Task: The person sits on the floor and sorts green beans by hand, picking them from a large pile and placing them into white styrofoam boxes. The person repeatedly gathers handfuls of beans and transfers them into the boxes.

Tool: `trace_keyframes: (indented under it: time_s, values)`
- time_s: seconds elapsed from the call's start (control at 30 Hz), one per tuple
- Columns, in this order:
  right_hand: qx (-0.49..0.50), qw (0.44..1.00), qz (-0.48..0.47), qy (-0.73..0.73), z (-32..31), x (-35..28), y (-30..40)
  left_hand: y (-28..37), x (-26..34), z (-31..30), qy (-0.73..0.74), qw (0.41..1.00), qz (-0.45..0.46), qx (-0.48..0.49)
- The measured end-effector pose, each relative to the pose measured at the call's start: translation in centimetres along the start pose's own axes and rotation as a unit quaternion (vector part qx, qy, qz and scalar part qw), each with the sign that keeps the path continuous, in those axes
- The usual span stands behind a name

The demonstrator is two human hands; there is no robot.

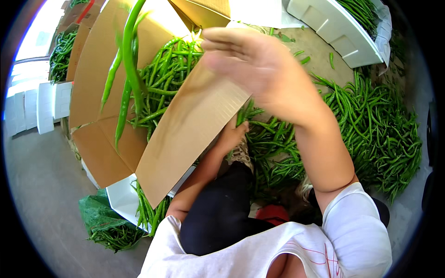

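Observation:
My right hand (248, 66), blurred and flat with fingers stretched out, is above the near flap of a cardboard box (194, 114) and holds nothing. Several long green chili peppers (131, 66) hang in mid-air over the box's left side, apart from both hands. Inside the box lies a heap of green chili peppers (167, 76). Low beside the flap, my left hand (236, 133) grips a few green chili peppers (246, 112); the flap hides part of what it holds. Loose green chili peppers (274, 149) cover the floor just right of that hand.
A large pile of peppers (375, 135) spreads on the floor at right. A white foam box (342, 33) of peppers stands at upper right. At lower left are another white box (125, 198) and a green mesh sack (100, 215). Further boxes (71, 52) stand upper left.

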State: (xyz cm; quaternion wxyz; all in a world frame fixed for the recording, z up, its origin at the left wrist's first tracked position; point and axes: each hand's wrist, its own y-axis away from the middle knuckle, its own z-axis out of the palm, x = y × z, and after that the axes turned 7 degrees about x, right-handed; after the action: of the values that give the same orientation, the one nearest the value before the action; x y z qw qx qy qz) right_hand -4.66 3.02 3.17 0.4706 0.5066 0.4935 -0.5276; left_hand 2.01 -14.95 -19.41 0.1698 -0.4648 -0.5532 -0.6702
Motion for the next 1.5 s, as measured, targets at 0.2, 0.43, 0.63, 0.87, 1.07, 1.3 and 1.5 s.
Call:
trace_keyframes:
  time_s: [0.2,0.43,0.63,0.87,1.07,1.3,1.5]
  values:
    - [0.304,0.921,0.225,-0.097,-10.3,17.1,8.1,0.4,-0.6,-0.5,0.021,0.996,-0.048,0.069]
    - [0.143,0.78,0.453,0.407,-7.0,32.7,15.4,0.8,-0.2,-0.5,0.012,0.998,-0.046,0.031]
    - [0.253,0.821,0.405,0.314,-7.6,35.1,15.6,0.6,-0.7,-0.9,0.03,0.998,-0.037,0.04]
    - [0.291,0.848,0.412,0.163,-7.4,32.6,12.5,0.4,-0.3,-0.5,0.009,0.999,-0.041,0.023]
    - [0.25,0.81,0.44,0.297,-6.8,35.6,12.3,0.6,-0.8,-1.0,0.038,0.998,-0.037,0.038]
    - [0.211,0.795,0.447,0.351,-6.0,34.4,12.2,0.4,-0.1,-0.4,0.026,0.998,-0.044,0.026]
    - [0.327,0.841,0.417,0.109,-8.8,33.2,13.3,0.3,-0.5,-0.3,0.022,0.999,-0.028,0.014]
